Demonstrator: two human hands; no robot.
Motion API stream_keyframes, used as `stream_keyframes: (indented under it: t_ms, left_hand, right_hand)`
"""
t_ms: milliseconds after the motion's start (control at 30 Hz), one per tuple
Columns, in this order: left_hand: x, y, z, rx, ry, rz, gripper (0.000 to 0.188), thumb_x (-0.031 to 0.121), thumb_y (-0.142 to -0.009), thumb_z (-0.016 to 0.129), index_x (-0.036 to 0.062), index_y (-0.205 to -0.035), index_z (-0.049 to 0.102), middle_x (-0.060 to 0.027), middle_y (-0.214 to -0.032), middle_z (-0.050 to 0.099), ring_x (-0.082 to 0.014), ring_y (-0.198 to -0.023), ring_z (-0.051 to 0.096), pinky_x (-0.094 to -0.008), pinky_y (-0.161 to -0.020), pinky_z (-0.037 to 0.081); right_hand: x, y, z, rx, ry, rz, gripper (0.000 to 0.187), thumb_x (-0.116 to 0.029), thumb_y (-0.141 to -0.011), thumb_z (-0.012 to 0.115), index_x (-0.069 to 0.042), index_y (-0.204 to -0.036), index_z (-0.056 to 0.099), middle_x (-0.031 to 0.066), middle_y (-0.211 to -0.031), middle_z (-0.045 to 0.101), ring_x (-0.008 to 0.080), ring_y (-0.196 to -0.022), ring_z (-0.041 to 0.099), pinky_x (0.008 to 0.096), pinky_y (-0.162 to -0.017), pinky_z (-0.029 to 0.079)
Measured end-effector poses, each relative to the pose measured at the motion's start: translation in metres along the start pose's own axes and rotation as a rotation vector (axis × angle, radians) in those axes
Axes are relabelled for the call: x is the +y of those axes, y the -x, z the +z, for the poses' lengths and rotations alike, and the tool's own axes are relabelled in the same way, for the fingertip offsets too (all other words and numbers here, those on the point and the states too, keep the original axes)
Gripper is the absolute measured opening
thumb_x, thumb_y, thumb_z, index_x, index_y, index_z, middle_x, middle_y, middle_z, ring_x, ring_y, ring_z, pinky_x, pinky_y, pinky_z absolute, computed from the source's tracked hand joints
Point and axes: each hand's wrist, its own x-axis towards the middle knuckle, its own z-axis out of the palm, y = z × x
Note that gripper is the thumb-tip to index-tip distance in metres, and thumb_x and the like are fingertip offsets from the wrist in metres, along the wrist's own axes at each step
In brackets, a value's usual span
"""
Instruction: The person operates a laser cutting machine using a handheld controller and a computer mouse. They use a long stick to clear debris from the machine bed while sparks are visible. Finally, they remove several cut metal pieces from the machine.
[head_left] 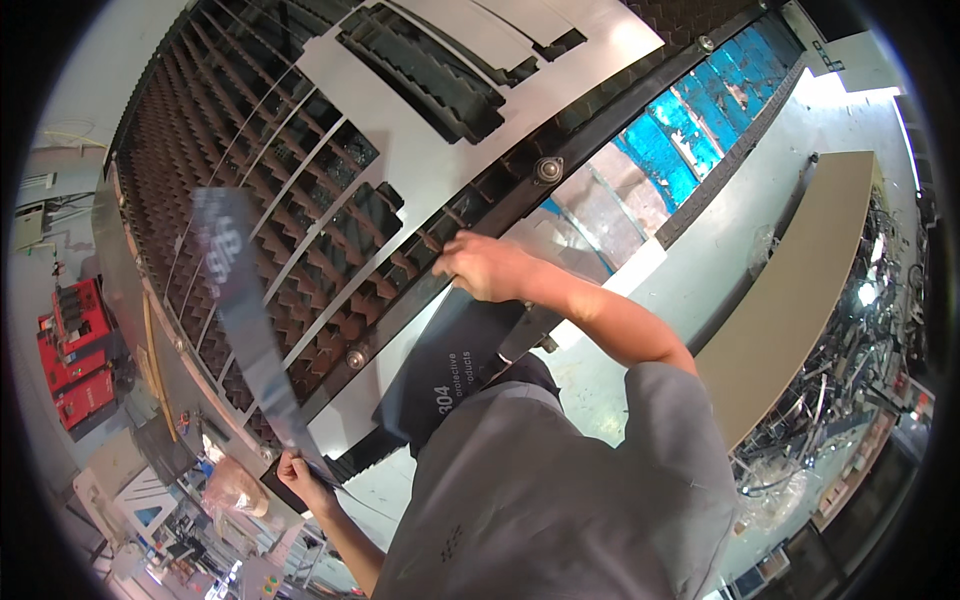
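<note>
My left hand is closed on the near end of a long grey-blue strip with pale lettering. The strip slants up over the slatted bed and is smeared by motion; I cannot tell whether it is sheet metal or film. My right hand has its fingers curled over the upper edge of a dark, film-covered sheet with pale print. That sheet lies against my body at the bed's near edge. My grey shirt hides its lower part.
Ahead is a cutting bed of toothed brown slats, with a cut-out pale metal sheet on it. Blue panels lie beyond its dark rail. A tan board and a heap of scrap are at right, red equipment at left.
</note>
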Motion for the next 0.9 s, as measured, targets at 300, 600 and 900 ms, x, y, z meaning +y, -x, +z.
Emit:
stream_keyframes:
  t_ms: [300,600,900]
  left_hand:
    - [-0.005,0.006,0.012,-0.079,-0.057,-0.115,0.027,0.021,-0.096,0.074,0.0019,-0.080,0.062,0.0067,-0.078,0.056,-0.0042,-0.072,0.044,-0.0233,-0.067,0.034]
    - [0.005,0.018,0.008,-0.067,-0.048,-0.072,0.032,0.028,-0.097,0.075,0.0047,-0.080,0.062,0.0059,-0.080,0.060,-0.0053,-0.074,0.047,-0.0251,-0.070,0.038]
    - [-0.014,0.028,0.006,0.045,0.001,-0.061,0.035,0.027,-0.097,0.073,0.0068,-0.075,0.055,0.0085,-0.074,0.049,-0.0044,-0.069,0.038,-0.0254,-0.063,0.029]
  right_hand:
    - [0.147,-0.048,-0.160,1.159,0.407,0.635,0.038,-0.018,-0.090,0.068,-0.005,-0.125,0.067,0.0218,-0.110,0.070,0.0388,-0.107,0.067,0.0475,-0.091,0.053]
    - [0.189,-0.082,-0.251,0.388,0.662,0.963,0.040,-0.009,-0.086,0.066,-0.006,-0.126,0.070,0.0187,-0.136,0.064,0.0332,-0.132,0.059,0.0433,-0.104,0.053]
    - [0.173,-0.068,-0.261,0.293,0.943,0.722,0.023,-0.021,-0.092,0.067,-0.009,-0.110,0.074,0.0153,-0.106,0.076,0.0372,-0.098,0.073,0.0481,-0.085,0.060]
